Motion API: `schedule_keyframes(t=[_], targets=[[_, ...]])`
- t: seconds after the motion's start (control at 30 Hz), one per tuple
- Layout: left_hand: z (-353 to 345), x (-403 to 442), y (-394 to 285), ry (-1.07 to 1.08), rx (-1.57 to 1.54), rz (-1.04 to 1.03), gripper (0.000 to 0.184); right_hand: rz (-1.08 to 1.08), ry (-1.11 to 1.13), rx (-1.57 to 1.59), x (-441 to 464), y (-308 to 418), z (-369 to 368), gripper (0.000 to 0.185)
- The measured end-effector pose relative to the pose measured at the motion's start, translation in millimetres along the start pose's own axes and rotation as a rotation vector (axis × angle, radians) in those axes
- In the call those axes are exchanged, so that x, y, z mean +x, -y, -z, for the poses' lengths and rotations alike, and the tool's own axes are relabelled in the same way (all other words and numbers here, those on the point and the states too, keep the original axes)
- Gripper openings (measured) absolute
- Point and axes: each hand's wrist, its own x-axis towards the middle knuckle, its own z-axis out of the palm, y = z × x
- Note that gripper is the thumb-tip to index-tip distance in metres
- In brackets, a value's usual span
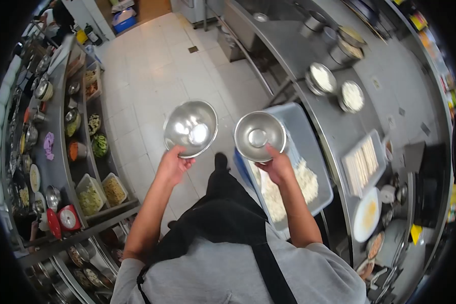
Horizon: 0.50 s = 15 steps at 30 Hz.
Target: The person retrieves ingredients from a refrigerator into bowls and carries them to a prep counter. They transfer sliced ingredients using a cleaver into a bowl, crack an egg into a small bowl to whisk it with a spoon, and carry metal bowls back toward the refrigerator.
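My left hand [176, 164] grips the near rim of a larger steel bowl [182, 124], thumb over the edge and fingers beneath. In my right hand [277, 164] is a smaller steel bowl [248, 130], pinched at its near right rim. Both bowls look empty and are held apart in front of my body, the left over the tiled floor. The smaller bowl partly covers a big plastic tub [321, 183] that holds white rice-like food [309, 183].
On the right, a steel counter [289, 53] carries bowls of white food [352, 96], a tray of pale sticks [361, 164] and a white plate [366, 215]. Containers of vegetables [100, 145] and a red scale [68, 218] stand on the left. A blue bin [124, 21] is at the back.
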Motion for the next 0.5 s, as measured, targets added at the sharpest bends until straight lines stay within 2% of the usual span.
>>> schedule_keyframes(t=[0.03,0.07,0.1,0.13,0.17,0.2,0.23,0.27,0.33,0.37,0.4,0.47,0.5], targets=[[8,19,-29,-0.042,0.124,-0.135,0.035,0.233,-0.089,-0.204,32,3,-9,0.043],[20,42,-55,-0.222,0.357,-0.507,0.039,0.479,-0.180,-0.401,66,8,-21,0.045],[33,66,-82,-0.401,0.590,-0.877,0.048,0.883,-0.274,-0.684,76,38,-54,0.050],[36,68,-128,-0.501,0.894,-0.978,0.056,1.286,-0.382,-0.960,82,72,-86,0.056],[38,66,-179,-0.601,1.201,-1.070,0.066,1.226,-0.371,-0.912,108,96,-94,0.065],[51,81,-218,-0.669,1.321,-1.190,0.069,1.226,-0.403,-0.842,140,123,-103,0.066],[69,93,-252,-0.734,1.445,-1.303,0.073,1.358,-0.506,-0.828,166,153,-115,0.065],[87,103,-279,-0.817,1.408,-1.315,0.075,1.482,-0.608,-0.814,187,181,-129,0.064],[129,115,-321,-0.963,1.479,-1.373,0.076,1.626,-0.614,-0.619,226,242,-160,0.062],[149,119,-333,-1.026,1.442,-1.261,0.074,1.696,-0.708,-0.643,250,271,-171,0.071],[172,124,-336,-1.084,1.350,-1.169,0.071,1.661,-0.839,-0.737,260,298,-193,0.062],[218,141,-320,-1.181,1.181,-0.962,0.068,1.499,-0.766,-0.562,318,334,-228,0.057],[245,150,-299,-1.221,1.107,-0.851,0.067,1.345,-0.742,-0.581,372,338,-225,0.057]])
